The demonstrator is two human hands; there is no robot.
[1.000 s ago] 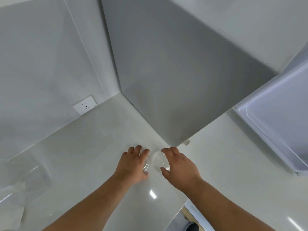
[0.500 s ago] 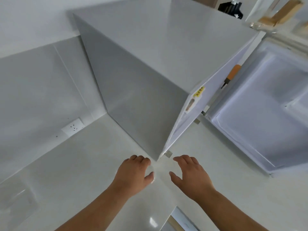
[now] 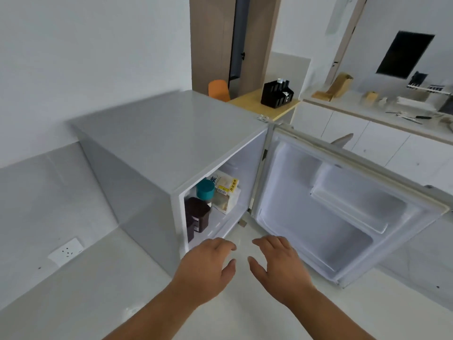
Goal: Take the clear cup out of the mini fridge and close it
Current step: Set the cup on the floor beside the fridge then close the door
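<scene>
The grey mini fridge (image 3: 171,138) stands on the white counter with its door (image 3: 343,217) swung wide open to the right. Inside I see a dark brown container (image 3: 197,214), a teal-lidded jar (image 3: 205,190) and a food packet (image 3: 226,195). The clear cup (image 3: 133,311) shows only faintly on the counter, left of my left forearm. My left hand (image 3: 208,271) and my right hand (image 3: 277,268) hover side by side just in front of the fridge opening, fingers apart, holding nothing.
A wall socket (image 3: 66,251) sits low on the left wall. Behind the fridge are a wooden table with a black organiser (image 3: 277,94) and an orange chair (image 3: 218,90). A far counter (image 3: 392,111) carries several small items.
Both hands have let go of the clear cup, which stays on the counter. They have moved right, to the front of the open fridge, and my view has lifted to show its inside.
</scene>
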